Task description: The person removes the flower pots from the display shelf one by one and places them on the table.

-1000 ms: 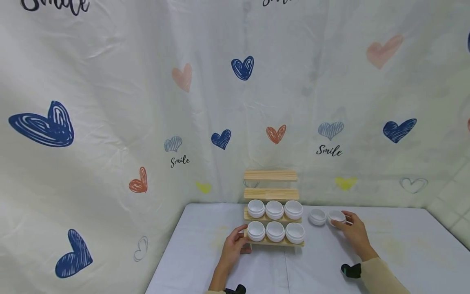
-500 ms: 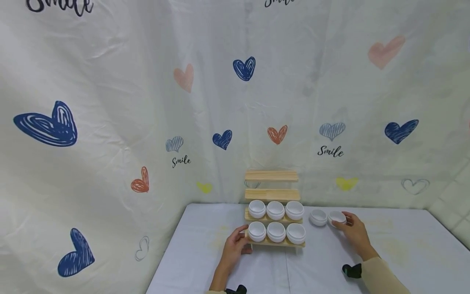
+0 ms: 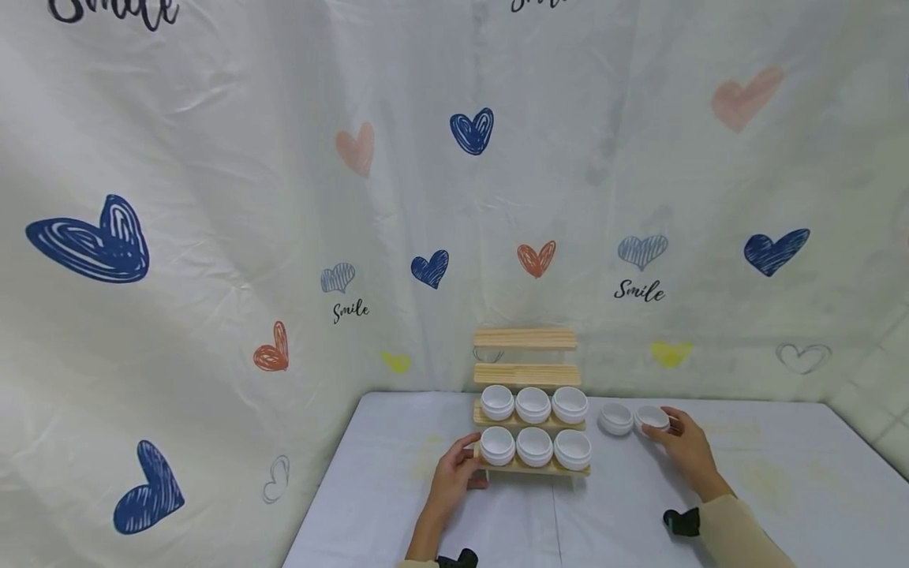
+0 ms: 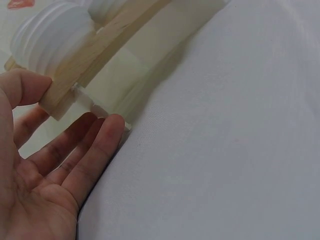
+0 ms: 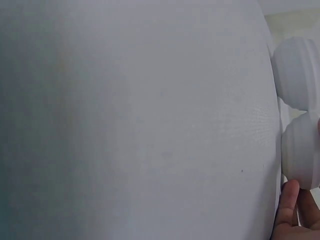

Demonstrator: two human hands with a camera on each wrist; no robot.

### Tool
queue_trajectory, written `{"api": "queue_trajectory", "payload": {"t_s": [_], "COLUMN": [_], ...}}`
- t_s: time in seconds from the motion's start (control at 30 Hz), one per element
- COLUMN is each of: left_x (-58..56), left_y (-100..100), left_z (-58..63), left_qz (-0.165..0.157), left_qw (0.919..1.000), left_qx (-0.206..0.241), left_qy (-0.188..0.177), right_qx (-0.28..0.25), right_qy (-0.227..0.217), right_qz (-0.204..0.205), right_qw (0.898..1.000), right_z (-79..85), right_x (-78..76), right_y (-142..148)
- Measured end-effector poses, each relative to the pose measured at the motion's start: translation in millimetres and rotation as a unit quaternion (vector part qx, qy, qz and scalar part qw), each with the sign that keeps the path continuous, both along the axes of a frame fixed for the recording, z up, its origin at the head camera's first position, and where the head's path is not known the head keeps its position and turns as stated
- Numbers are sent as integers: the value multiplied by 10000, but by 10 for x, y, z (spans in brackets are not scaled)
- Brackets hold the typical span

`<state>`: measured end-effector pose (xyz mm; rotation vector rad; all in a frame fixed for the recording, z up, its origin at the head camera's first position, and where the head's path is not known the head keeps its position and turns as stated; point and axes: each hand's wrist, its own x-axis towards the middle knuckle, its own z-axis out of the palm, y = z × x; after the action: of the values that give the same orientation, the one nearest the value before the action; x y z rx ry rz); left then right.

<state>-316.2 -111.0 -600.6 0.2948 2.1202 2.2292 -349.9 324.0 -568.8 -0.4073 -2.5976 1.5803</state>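
Note:
A tiered wooden rack stands at the table's back edge. On each of its two lower tiers sits a row of three small white bowls. My left hand grips the left end of the lowest plank; in the left wrist view its thumb and index finger are at the plank's end, the other fingers by a clear leg. Right of the rack, two more white bowls stand on the table. My right hand holds the right one by its side; the left bowl is right beside it.
The table wears a white cloth with a fold line down the middle. Behind and to the left hangs a white curtain printed with hearts. The rack's two upper planks hold nothing.

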Motion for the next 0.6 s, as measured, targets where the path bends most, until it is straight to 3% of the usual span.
{"api": "queue_trajectory", "payload": {"t_s": [0.33,0.6], "left_x": [-22,3], "left_y": [-3,11], "left_z": [-35,7], "left_qz": [-1,37], "left_qw": [10000,9999], "left_qx": [79,70], "left_qy": [-5,-81], "right_qx": [-38,-96], "right_qy": [-111,-138], "right_qz": [101,55], "right_qw": [9999,9998], "right_z": [-17,-36], "right_x": [-19,-29], "right_y": [30,32]}}
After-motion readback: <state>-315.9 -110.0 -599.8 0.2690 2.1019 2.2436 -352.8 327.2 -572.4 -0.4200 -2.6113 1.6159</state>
